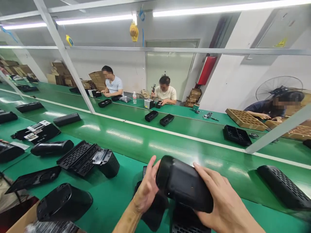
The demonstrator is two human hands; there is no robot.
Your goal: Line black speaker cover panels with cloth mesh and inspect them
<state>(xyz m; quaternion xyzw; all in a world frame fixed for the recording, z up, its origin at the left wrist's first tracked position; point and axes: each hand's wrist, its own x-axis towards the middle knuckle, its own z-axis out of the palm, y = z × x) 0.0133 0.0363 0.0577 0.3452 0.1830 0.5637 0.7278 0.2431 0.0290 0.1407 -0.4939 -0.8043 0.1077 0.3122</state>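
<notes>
A glossy black rounded housing (186, 184) is held up over the near edge of the green bench. My right hand (222, 197) grips its right end, thumb below and fingers above. At its left end is my left hand (147, 187), palm turned toward the housing with the fingers stretched out and apart; whether it touches the housing is hard to tell. Beneath the hands lie a dark piece (156, 210) and a black perforated panel (188, 223), both partly hidden.
Black perforated panels (79, 157), an upright black housing (109, 165) and a larger housing (64, 202) stand left. Another perforated housing (284, 186) lies right. A green conveyor (136, 139) crosses ahead, with a slanted white post (279, 129) at right. Several people work beyond.
</notes>
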